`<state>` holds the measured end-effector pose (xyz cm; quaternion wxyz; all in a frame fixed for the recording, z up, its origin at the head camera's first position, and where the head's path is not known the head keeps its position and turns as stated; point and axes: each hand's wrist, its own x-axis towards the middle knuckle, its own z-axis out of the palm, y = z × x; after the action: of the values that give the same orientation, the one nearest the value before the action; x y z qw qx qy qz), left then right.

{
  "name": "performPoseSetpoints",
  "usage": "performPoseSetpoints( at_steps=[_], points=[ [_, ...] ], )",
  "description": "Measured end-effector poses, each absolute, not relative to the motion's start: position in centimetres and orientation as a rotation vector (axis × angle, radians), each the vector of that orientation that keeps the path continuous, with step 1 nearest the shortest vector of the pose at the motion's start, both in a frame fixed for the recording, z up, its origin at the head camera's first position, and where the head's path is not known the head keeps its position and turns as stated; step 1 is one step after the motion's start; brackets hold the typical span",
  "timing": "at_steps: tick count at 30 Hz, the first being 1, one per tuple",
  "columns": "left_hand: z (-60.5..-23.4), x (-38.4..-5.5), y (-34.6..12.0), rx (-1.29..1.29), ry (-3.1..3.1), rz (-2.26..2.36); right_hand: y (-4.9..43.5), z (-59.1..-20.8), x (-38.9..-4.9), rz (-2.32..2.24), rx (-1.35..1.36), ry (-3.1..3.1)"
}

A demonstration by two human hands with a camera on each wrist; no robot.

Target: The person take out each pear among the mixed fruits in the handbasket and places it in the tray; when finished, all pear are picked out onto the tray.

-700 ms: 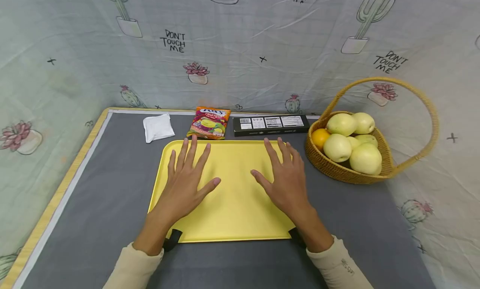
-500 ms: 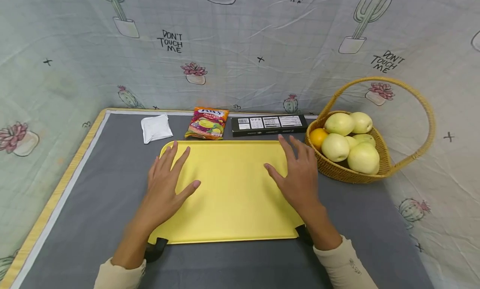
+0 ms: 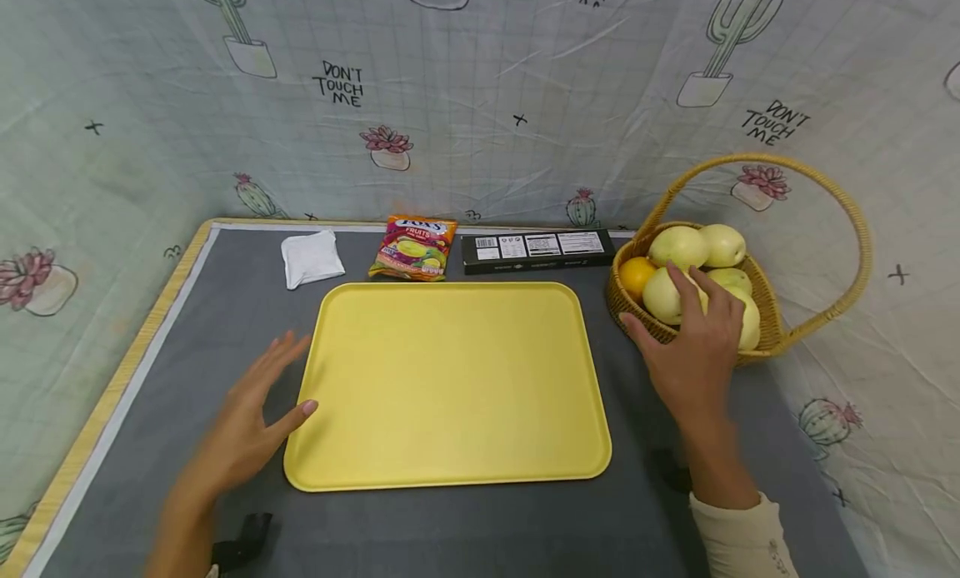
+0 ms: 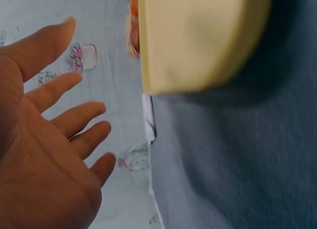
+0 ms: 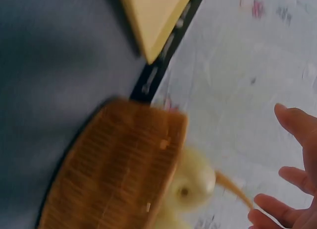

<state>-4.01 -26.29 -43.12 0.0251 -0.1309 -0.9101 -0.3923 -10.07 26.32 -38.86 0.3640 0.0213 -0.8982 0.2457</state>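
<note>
In the head view my right hand hangs over the front rim of the wicker basket, fingers spread and partly covering the fruit. Beneath it lie pale yellow-green fruits, among them a round one, and an orange sits at the left rim. The right wrist view has the fingers apart from the fruit, holding nothing. My left hand is at the left edge of a yellow tray, its fingers extended. In the left wrist view that palm is bare.
Behind the tray stand a white packet, an orange-and-purple candy bag and a long black box. The basket's tall handle arches out to the right. A patterned cloth hangs behind the grey table.
My hands have spread apart from above the tray. The right one has moved right to the fruit basket, and the left one has moved left and nearer to me.
</note>
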Motion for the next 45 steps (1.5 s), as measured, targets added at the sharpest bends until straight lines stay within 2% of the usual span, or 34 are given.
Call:
performPoseSetpoints(
  at_steps=[10, 19, 45],
  points=[
    [-44.6, -5.9, -29.5, -0.533, -2.918, -1.324, 31.2, -38.2, -9.1, 0.647, -0.133, -2.282],
    [-45.9, -7.2, -30.6, -0.715, -2.940, -1.245, 32.8, -38.5, -8.7, 0.689, -0.237, -2.419],
    [-46.2, -7.1, -30.4, -0.636, -3.027, -1.271, 34.3, -39.9, -9.6, 0.719, -0.366, -2.555]
  ],
)
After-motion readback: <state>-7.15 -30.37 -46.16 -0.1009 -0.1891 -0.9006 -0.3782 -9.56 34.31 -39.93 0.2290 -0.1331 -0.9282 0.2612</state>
